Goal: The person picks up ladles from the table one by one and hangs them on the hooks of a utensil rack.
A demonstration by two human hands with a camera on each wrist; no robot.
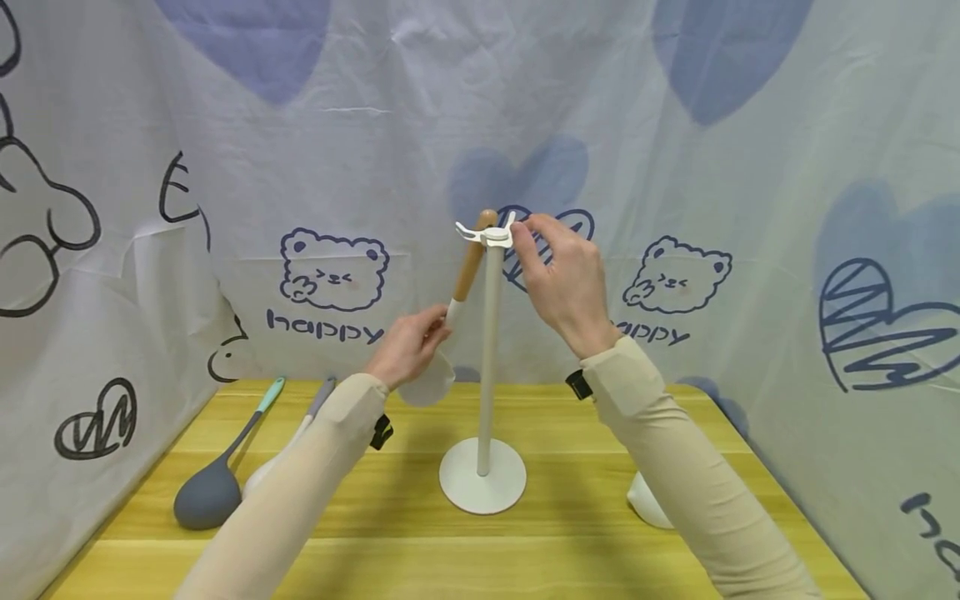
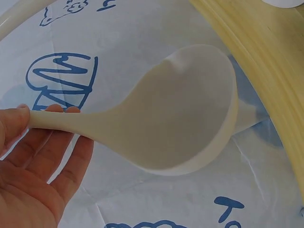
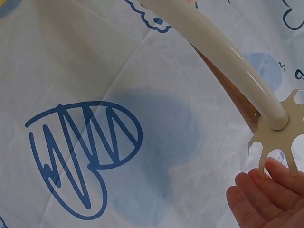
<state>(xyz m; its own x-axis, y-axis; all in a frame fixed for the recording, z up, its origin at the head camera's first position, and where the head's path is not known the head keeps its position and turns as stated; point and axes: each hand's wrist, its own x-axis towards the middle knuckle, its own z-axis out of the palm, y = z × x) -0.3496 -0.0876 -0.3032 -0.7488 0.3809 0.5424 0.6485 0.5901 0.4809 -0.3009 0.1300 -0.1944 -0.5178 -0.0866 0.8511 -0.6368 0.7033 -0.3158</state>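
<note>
My left hand (image 1: 408, 346) pinches the white neck of a ladle (image 2: 190, 109), its bowl hanging low and its wooden handle pointing up. The handle's tip stands behind the hooked top of a white utensil rack (image 1: 487, 367). Whether it is on a hook I cannot tell. With thumb and fingertips my right hand (image 1: 566, 279) holds one of the hooks at the right side of that top. In the right wrist view, the fingers meet the ends of the hooks (image 3: 275, 137), and part of the wooden handle shows behind the pole.
On the wooden table (image 1: 420, 567) at left lies a dark grey ladle (image 1: 210, 496) with a mint handle. Beside it a white utensil with a grey handle (image 1: 321, 396) is partly behind my left forearm. A white object (image 1: 648, 504) shows beside my right forearm. A printed curtain (image 1: 420, 100) surrounds the table.
</note>
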